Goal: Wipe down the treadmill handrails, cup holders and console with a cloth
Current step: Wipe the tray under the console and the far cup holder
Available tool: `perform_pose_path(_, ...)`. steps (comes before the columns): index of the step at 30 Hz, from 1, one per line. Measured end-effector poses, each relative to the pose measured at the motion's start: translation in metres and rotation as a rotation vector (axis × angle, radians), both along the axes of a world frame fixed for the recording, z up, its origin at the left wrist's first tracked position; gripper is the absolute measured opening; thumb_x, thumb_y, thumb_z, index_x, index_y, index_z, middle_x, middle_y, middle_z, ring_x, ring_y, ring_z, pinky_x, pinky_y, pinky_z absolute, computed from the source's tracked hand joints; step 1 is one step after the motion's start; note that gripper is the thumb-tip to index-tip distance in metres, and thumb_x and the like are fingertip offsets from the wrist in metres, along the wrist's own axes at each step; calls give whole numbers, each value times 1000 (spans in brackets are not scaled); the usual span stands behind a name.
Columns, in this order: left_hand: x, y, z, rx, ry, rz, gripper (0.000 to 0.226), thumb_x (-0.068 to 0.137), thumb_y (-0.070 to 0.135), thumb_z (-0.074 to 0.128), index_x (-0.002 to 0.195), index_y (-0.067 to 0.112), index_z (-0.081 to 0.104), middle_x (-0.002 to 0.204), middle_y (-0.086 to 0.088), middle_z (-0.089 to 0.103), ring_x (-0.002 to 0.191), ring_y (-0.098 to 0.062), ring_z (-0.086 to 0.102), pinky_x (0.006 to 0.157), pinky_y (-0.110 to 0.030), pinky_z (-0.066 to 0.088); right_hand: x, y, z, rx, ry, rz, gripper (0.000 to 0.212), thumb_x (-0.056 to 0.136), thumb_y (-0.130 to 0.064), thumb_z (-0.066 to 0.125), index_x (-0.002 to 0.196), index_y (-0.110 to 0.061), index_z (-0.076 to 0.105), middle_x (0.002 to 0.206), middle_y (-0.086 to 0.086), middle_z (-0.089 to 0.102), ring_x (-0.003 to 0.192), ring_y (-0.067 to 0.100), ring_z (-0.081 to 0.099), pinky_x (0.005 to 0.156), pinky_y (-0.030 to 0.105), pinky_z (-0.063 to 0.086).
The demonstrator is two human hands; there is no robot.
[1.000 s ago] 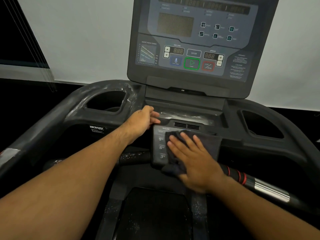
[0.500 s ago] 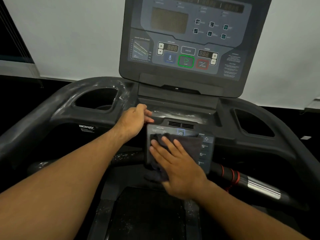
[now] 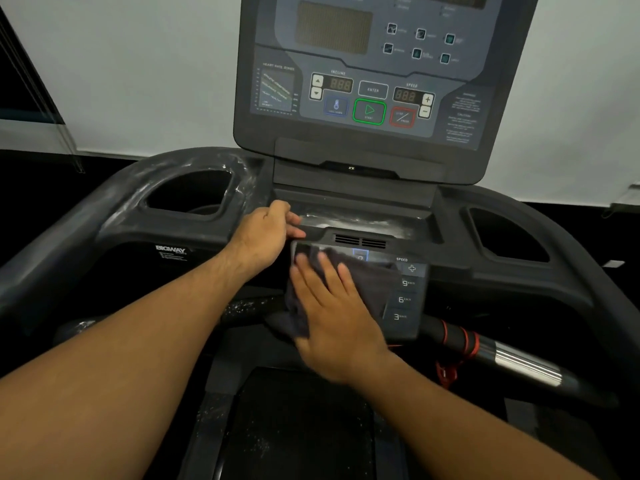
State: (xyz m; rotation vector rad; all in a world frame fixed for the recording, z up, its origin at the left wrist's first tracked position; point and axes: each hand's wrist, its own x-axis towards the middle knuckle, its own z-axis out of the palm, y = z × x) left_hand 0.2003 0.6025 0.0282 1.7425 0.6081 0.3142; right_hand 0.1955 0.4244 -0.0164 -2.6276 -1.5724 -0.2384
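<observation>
A dark cloth (image 3: 367,282) lies flat on the left half of the small lower keypad panel (image 3: 407,299), pressed down by my right hand (image 3: 332,313) with fingers spread. My left hand (image 3: 266,233) rests curled on the console ledge just left of the panel, holding nothing I can see. The upright console (image 3: 374,81) with its buttons and displays rises behind. The left cup holder (image 3: 188,195) has a streaky, dusty rim; the right cup holder (image 3: 509,233) is dark. The front handlebar (image 3: 512,358) runs beneath the panel, black with red rings and a chrome section.
Dusty white streaks cover the tray (image 3: 360,223) below the console. The treadmill belt (image 3: 298,427) lies underneath my arms. A pale wall (image 3: 138,71) stands behind, with a dark window area at the far left.
My right hand slid the cloth from the right side of the keypad panel to its left side, uncovering the speed numbers. The left hand stayed on the ledge.
</observation>
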Motion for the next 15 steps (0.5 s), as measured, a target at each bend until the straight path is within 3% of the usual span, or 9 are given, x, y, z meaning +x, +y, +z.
perform_pose_path(3,-1,-1,0,-2,1,-5,51,80,52,32,88,22,72,82,3,77,99,-19,67,104,-48,42,24,-51,-5,-64,-41,90,80,82,-52,42,151,-14,28,159,2,21,148,25,9,116,45,9)
perform_pose_path(6,-1,-2,3,20,12,-1,48,81,51,33,87,23,72,80,5,77,100,-18,66,105,-48,42,60,-67,9,-31,-31,-7,75,87,-57,33,150,-16,29,159,-1,21,148,22,7,116,47,12)
perform_pose_path(9,-3,-6,2,73,9,23,42,91,42,35,90,23,72,78,10,76,98,-13,65,103,-45,45,69,-29,22,37,-3,-217,78,91,-66,17,154,-20,12,162,-5,3,148,22,-7,119,47,-3)
perform_pose_path(11,-3,-9,2,104,9,35,41,97,38,34,92,23,72,79,11,75,97,-11,65,102,-44,46,58,4,23,101,13,-323,79,93,-66,17,154,-17,7,162,-1,0,147,25,-10,118,46,-9)
perform_pose_path(15,-4,-10,3,72,1,46,44,90,44,34,91,23,72,79,9,76,96,-14,66,101,-46,46,20,28,12,98,28,-198,79,93,-58,29,153,-10,8,162,5,2,147,30,-11,118,47,-9)
